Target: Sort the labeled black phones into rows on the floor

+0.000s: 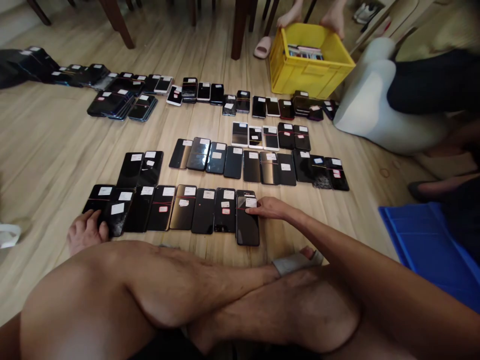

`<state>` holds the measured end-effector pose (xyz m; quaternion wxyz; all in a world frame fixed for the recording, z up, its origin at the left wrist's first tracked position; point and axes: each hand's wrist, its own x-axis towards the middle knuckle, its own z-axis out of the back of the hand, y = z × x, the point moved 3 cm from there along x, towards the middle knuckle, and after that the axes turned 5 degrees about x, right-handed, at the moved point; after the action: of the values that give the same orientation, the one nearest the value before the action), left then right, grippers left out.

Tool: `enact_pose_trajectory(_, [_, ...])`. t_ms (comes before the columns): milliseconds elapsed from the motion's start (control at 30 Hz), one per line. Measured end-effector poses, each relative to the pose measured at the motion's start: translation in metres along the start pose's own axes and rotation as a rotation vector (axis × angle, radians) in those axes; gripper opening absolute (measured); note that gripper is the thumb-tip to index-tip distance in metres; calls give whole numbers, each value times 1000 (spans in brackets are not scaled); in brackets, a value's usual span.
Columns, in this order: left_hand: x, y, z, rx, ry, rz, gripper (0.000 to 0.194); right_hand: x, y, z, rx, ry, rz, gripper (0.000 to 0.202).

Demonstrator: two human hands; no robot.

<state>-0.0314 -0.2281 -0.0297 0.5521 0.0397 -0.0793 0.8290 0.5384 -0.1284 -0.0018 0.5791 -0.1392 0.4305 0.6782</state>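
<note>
Right hand (270, 208) reaches in from the lower right, fingers stretched flat, fingertips pressing the white label on a black glass smartphone (247, 222) just below centre frame; nothing is gripped. That phone sits at the right end of the nearest row of dark labelled phones (161, 207) on the pale wooden plank floor (45, 150). What looks like the left hand (87, 231), at lower left, rests by the row's left end, its fingers too blurred to read. Crossed bare legs (180, 295) fill the bottom. Upper right, a yellow plastic crate (307, 65); right edge, a blue plastic lid (431, 250).
</note>
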Motion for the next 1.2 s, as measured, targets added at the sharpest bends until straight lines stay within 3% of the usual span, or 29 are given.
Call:
enact_pose_trajectory(733, [4, 3, -4, 39, 24, 2, 59, 0, 2, 2, 38, 10, -10, 65])
enact_pose_trajectory(933, [4, 9, -10, 24, -37, -32, 59, -5, 9, 3, -16, 27, -60, 65])
enact_pose_trajectory(1133, [2, 9, -10, 29, -77, -46, 59, -19, 39, 0, -98, -356, -244, 89])
enact_pose_trajectory(1200, [2, 10, -11, 30, -78, -59, 57, -21, 52, -7, -164, -420, -241, 94])
